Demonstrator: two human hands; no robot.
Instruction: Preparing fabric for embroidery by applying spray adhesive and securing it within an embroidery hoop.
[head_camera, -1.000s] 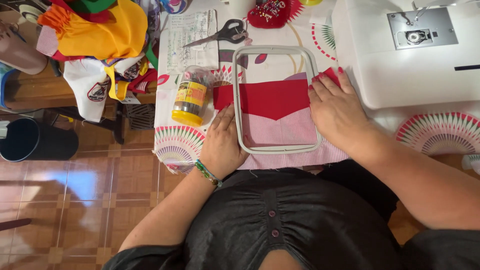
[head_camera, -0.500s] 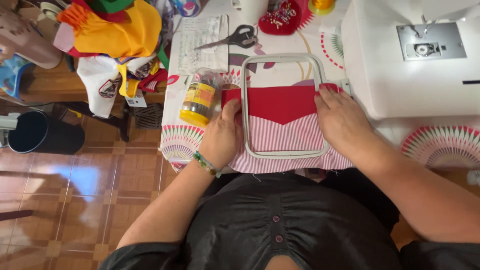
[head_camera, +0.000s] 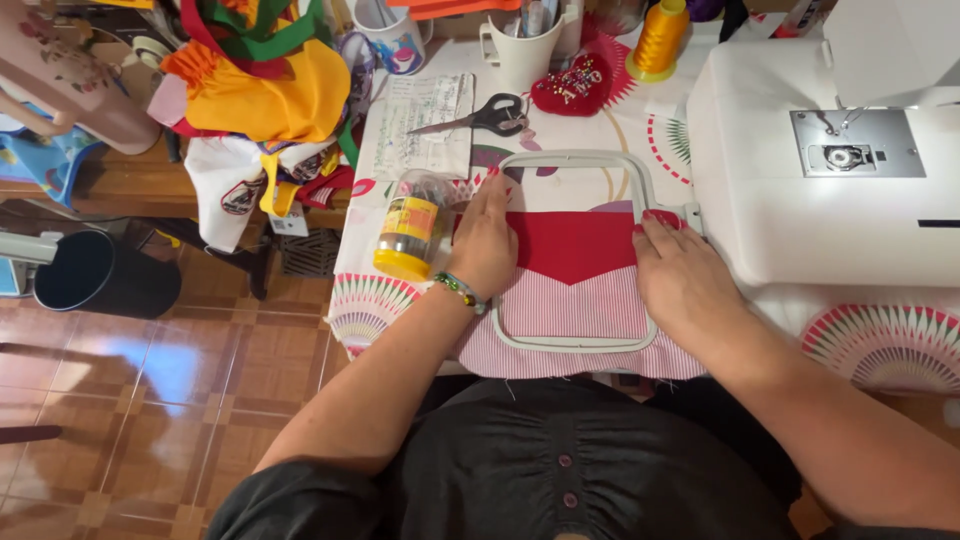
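Note:
A white rectangular embroidery hoop (head_camera: 575, 157) lies on the table over red fabric (head_camera: 572, 245) and red-and-white striped fabric (head_camera: 575, 305). My left hand (head_camera: 485, 242) lies flat on the hoop's left side, fingers pointing away from me, and presses it down. A beaded bracelet sits on that wrist. My right hand (head_camera: 685, 275) presses the hoop's right side, its fingertips at the hoop's bracket beside the white sewing machine (head_camera: 800, 215).
A yellow-lidded jar (head_camera: 408, 235) lies just left of my left hand. Farther back are scissors (head_camera: 480, 117) on a paper sheet, a red heart pincushion (head_camera: 573, 85), a yellow thread cone (head_camera: 658, 40) and mugs. Piled clothes (head_camera: 265, 95) hang at the table's left edge above a tiled floor.
My left hand has slid from the hoop's near left corner farther up its left side. The view has shifted, so everything sits lower in the frame. My right hand stays on the right side.

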